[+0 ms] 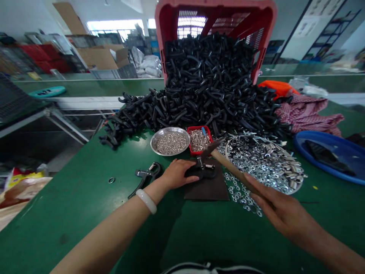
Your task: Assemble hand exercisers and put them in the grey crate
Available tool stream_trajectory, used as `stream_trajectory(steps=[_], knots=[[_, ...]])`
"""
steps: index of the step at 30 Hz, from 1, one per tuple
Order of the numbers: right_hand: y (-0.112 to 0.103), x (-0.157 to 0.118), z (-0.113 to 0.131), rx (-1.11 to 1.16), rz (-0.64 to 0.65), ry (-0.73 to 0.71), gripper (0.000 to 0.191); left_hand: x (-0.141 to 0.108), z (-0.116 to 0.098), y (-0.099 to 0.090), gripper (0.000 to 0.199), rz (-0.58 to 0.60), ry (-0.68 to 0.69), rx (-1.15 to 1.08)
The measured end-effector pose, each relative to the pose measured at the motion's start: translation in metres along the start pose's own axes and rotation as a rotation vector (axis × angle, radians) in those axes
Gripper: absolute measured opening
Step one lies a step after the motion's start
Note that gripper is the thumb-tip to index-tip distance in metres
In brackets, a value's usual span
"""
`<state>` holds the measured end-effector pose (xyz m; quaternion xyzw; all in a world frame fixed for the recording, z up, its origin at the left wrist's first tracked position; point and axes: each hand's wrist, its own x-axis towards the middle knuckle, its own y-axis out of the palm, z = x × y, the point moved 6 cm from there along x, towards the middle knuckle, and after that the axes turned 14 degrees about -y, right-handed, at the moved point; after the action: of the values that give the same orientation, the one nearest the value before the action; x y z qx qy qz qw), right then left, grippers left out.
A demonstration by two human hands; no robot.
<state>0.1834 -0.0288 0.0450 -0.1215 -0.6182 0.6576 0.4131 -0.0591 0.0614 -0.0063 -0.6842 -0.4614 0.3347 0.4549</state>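
My right hand (279, 207) is wrapped round the wooden handle of a hammer (232, 167). The hammer's dark head is just above a black clamp-like part (209, 173) with a spring and metal pin; whether they touch I cannot tell. My left hand (179, 173) is closed on that part's left end, holding it on a dark square pad (207, 192). A similar black part with a spring (146, 177) lies left of my left wrist. Behind the pad are a metal bowl of small metal pieces (171, 129) and a red tray of pins (209, 131).
A red crate (216, 4) lies tipped, spilling a heap of black parts (196, 99) over the green table (94, 213). At right are a dish of metal hardware (265, 163), loose washers (242, 196), a blue tray (308, 140) and checked cloth (309, 114). A ring (111, 180) lies left.
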Motion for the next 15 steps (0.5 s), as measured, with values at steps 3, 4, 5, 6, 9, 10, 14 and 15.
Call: stream_trajectory(steps=[3, 4, 5, 6, 9, 10, 14, 15], knots=[[-0.004, 0.003, 0.002, -0.056, -0.023, -0.003, 0.058, 0.0, 0.001, 0.0, 0.061, -0.005, -0.006, 0.004], [0.0, 0.004, 0.002, -0.061, 0.032, -0.016, 0.057, 0.001, 0.001, 0.0, 0.061, -0.003, -0.011, 0.006], [0.003, 0.004, 0.002, -0.057, 0.096, -0.032, 0.055, 0.001, 0.001, 0.001, 0.061, 0.001, -0.016, 0.007], [0.006, 0.004, 0.001, -0.049, 0.145, -0.041, 0.054, 0.0, 0.001, 0.001, 0.061, 0.006, -0.022, 0.008], [0.003, 0.004, -0.002, -0.034, 0.115, -0.012, 0.054, 0.0, 0.002, 0.001, 0.062, 0.008, -0.032, 0.015], [0.001, 0.004, -0.002, -0.036, 0.076, -0.001, 0.055, 0.0, 0.003, 0.001, 0.062, 0.005, -0.031, 0.017], [0.009, 0.003, 0.003, -0.031, 0.087, -0.01, 0.055, 0.0, 0.001, -0.001, 0.06, 0.002, -0.032, 0.038], [0.013, 0.002, 0.003, -0.009, 0.119, -0.019, 0.054, 0.001, -0.001, -0.002, 0.062, 0.006, -0.029, 0.05]])
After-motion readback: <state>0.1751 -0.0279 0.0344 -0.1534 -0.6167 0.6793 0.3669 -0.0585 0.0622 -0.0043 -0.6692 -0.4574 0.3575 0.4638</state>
